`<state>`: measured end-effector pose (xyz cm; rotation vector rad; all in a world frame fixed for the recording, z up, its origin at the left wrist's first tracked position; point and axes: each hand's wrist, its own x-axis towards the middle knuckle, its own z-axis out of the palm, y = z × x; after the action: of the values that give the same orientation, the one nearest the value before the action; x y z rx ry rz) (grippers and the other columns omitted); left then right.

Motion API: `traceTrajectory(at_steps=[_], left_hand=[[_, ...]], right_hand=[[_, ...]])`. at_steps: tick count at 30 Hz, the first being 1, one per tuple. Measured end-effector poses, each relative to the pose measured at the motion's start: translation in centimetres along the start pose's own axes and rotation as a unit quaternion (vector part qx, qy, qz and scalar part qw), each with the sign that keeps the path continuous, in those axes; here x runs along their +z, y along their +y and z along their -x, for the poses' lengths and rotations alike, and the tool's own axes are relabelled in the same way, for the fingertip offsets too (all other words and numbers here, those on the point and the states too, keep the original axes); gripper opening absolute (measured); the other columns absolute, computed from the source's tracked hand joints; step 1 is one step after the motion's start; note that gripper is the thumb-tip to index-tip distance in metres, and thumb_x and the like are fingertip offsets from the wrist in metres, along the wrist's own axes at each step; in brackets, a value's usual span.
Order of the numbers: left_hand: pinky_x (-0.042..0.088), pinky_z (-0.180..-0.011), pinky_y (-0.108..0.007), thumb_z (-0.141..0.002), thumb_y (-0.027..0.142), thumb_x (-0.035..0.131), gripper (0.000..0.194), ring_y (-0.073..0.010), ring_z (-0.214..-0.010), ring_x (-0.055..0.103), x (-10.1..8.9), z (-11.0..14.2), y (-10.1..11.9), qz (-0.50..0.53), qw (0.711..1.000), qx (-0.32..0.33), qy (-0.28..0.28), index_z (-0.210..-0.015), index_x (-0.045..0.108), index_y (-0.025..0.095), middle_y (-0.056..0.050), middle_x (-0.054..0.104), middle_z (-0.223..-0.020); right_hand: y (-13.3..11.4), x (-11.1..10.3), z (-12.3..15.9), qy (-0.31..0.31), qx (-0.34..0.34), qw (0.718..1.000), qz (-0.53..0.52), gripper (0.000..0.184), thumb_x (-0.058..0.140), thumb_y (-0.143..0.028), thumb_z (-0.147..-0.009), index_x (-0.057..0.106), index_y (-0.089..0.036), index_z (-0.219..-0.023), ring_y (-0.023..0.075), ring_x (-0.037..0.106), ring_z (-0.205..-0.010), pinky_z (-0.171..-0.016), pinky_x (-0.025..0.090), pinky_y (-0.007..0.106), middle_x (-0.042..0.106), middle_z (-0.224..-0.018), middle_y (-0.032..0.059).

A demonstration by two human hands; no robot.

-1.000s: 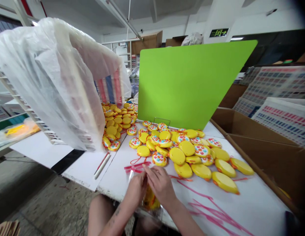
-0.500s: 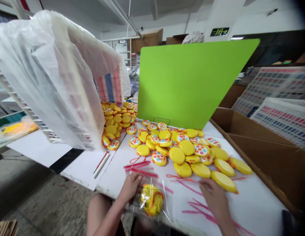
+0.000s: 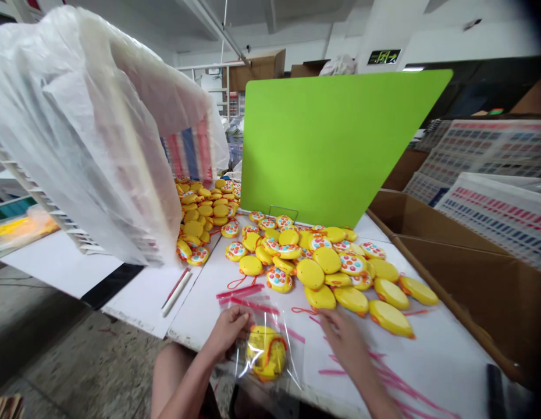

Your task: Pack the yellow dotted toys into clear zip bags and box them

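Note:
My left hand (image 3: 232, 327) is closed on the upper left edge of a clear plastic bag (image 3: 293, 355) at the table's front edge. Inside the bag lies a yellow toy (image 3: 264, 353) with a red cord loop. My right hand (image 3: 344, 337) reaches in from the right, just above the table, its fingers slightly apart and a little blurred; nothing shows plainly in them. Around and under it lie thin pink strips (image 3: 397, 378). Wider pink strips (image 3: 253, 304) lie beyond the bag. A heap of yellow oval toys (image 3: 312, 273), some showing coloured dots, covers the table's middle.
A green board (image 3: 335, 145) stands behind the heap. At left, a plastic-covered crate (image 3: 100, 128) lies on its side, more yellow toys (image 3: 196, 215) spilling from it. A red pen and white stick (image 3: 177, 295) lie nearby. Cardboard boxes (image 3: 462, 285) line the right side.
My right hand has moved left, towards the bag, and its fingers have come apart from the pink strip. My left hand still holds the bag. The view has shifted slightly.

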<state>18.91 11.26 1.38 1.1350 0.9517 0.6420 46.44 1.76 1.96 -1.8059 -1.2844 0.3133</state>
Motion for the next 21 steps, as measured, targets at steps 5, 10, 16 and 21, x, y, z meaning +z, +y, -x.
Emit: traceTrajectory(at_steps=[5, 10, 16, 21], left_hand=[[0.047, -0.064, -0.027, -0.068, 0.052, 0.068, 0.041, -0.0141, -0.069, 0.060, -0.3, 0.4, 0.0, 0.017, 1.000, 0.006, -0.004, -0.081, 0.059, 0.014, 0.000, 0.063, -0.073], [0.049, -0.070, -0.031, -0.066, 0.049, 0.070, 0.048, -0.0162, -0.074, 0.064, -0.9, 0.5, 0.1, 0.043, 0.999, 0.000, -0.019, -0.099, 0.062, 0.016, -0.002, 0.067, -0.081], [0.049, -0.073, -0.035, -0.065, 0.049, 0.070, 0.051, -0.0207, -0.079, 0.066, -1.3, 0.6, 0.7, 0.082, 0.995, -0.017, -0.059, -0.102, 0.063, 0.015, -0.004, 0.070, -0.080], [0.047, -0.063, -0.028, -0.066, 0.034, 0.059, 0.019, -0.0152, -0.066, 0.061, -1.2, 0.7, 0.9, 0.066, 0.997, -0.010, -0.029, -0.070, 0.060, 0.015, -0.001, 0.062, -0.065]], right_hand=[[-3.4, 6.9, -0.2, -0.142, 0.031, 0.982, -0.119, 0.023, 0.055, -0.036, -0.077, 0.068, -0.019, -0.088, 0.0194, 0.061, -0.062, -0.061, 0.048, 0.031, 0.067, -0.067, 0.0013], [-3.1, 6.9, -0.4, -0.187, 0.088, 0.957, -0.202, 0.024, 0.058, -0.035, -0.073, 0.062, -0.017, -0.088, 0.0147, 0.055, -0.052, -0.051, 0.041, 0.027, 0.060, -0.059, -0.0027], [-2.7, 5.0, -0.1, -0.188, 0.138, 0.939, -0.253, 0.032, 0.062, -0.036, -0.071, 0.065, -0.016, -0.096, 0.0180, 0.062, -0.065, -0.060, 0.045, 0.029, 0.066, -0.066, 0.0010], [-2.8, 5.2, -0.1, -0.184, 0.145, 0.934, -0.269, 0.016, 0.065, -0.032, -0.065, 0.065, -0.017, -0.068, 0.0156, 0.057, -0.059, -0.057, 0.042, 0.028, 0.064, -0.063, 0.0005]])
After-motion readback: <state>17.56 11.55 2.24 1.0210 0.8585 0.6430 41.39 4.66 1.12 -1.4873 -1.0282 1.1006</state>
